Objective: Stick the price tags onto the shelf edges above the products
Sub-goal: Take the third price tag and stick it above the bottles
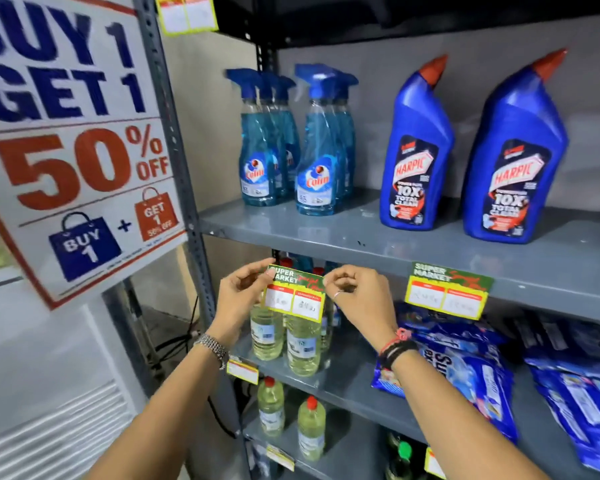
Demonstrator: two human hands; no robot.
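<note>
A green, yellow and red price tag [294, 294] is held up against the front edge of the grey shelf [361, 252], above bottles of pale yellow liquid [302, 344]. My left hand [243, 296] pinches the tag's top left corner. My right hand [357, 297] pinches its top right corner. A second, matching price tag [447, 289] hangs on the same shelf edge further right, above blue detergent packets [471, 372].
Blue spray bottles [312, 143] and two blue toilet cleaner bottles [513, 154] stand on the shelf above. A large sale sign [73, 143] hangs at left against the rack's post. Smaller tags [242, 370] sit on lower shelf edges, another tag [186, 12] at the top.
</note>
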